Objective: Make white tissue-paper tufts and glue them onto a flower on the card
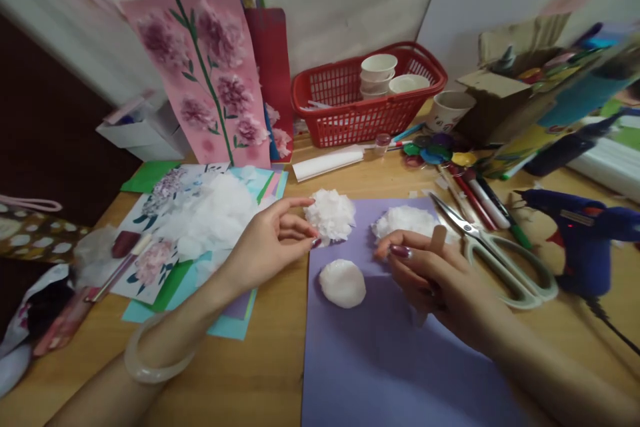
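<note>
My left hand is beside a fluffy white ruffled flower, fingers apart, with thumb and index tips at its left edge. The flower sits near the top left of a purple sheet. Pinched in my right hand is a flat wooden craft stick, its lower end pointing down toward the sheet. Just behind that hand lies a second white fluffy clump, partly covered by the fingers. A smooth, round white patch rests on the sheet between my hands.
Scissors lie right of the sheet, beside a blue glue gun. White tissue pieces are heaped on coloured papers at left. Behind stand a red basket with paper cups, a pink flower picture, and paint pots.
</note>
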Motion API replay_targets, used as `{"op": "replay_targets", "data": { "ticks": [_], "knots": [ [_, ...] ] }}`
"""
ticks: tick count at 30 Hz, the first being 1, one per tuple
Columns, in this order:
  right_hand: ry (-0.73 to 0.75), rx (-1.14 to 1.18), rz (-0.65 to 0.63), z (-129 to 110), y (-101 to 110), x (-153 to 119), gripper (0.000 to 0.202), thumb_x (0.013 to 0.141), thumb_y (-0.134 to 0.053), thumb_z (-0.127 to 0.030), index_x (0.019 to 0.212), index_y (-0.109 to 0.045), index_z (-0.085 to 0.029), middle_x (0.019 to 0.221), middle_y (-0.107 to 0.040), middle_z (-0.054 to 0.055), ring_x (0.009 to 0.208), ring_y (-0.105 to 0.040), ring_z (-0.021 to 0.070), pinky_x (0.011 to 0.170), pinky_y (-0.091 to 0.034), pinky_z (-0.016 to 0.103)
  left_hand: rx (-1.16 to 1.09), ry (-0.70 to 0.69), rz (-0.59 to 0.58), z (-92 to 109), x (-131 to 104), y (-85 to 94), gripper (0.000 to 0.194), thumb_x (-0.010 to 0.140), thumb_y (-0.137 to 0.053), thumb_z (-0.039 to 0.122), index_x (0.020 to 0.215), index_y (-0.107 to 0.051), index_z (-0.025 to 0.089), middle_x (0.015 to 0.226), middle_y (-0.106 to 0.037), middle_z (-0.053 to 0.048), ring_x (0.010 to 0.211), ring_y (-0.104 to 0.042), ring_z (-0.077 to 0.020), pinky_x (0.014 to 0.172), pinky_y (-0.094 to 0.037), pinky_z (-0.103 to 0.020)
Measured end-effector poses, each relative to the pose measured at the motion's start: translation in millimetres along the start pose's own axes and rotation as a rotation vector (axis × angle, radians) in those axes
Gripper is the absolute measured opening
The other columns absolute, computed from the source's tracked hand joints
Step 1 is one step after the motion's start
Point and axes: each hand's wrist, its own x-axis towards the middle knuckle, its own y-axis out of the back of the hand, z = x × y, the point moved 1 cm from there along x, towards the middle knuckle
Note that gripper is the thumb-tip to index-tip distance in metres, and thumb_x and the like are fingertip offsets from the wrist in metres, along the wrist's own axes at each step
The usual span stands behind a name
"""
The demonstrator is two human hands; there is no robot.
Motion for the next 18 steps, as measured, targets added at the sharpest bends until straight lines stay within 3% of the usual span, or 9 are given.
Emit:
{"op": "replay_targets", "data": {
  "ticks": [3, 13, 18],
  "knots": [
    [-0.029, 0.041, -0.008, -0.8, 0.9, 0.8, 0.022, 0.076, -0.067, -0.04, 0.078, -0.065, -0.018, 0.047, -0.028, -0.01, 0.039, -0.014, 0.0045, 0.035, -0.013, 0.018, 0.095, 0.01, -0.005, -2.5, 0.6, -1.3, 0.053, 0.073, -0.069, 0.015, 0.123, -0.053, 0.018, 0.081, -0.075, -0.003, 0.081, -0.072, -0.0192, 0.083, -0.054, -0.035],
    [-0.136, 0.034, -0.065, 8.4, 11.9, -0.1, 0.023, 0.078, -0.067, -0.045, 0.081, -0.066, -0.023, 0.045, -0.025, -0.008, 0.039, -0.015, 0.0068, 0.037, -0.016, 0.023, 0.069, 0.044, -0.048, -16.7, 3.1, -11.7, 0.05, 0.076, -0.065, 0.014, 0.123, -0.052, 0.022, 0.082, -0.076, -0.001, 0.078, -0.071, -0.0184, 0.072, -0.056, -0.03],
    [-0.199, 0.042, -0.077, 11.3, 16.7, -0.3, 0.027, 0.077, -0.065, -0.052, 0.078, -0.069, -0.026, 0.042, -0.023, -0.007, 0.038, -0.016, 0.0083, 0.037, -0.017, 0.025, 0.112, 0.045, -0.016, -18.8, 1.8, -16.1, 0.052, 0.075, -0.063, 0.008, 0.123, -0.052, 0.025, 0.082, -0.076, 0.003, 0.078, -0.071, -0.0169, 0.071, -0.055, -0.028]
  ]
}}
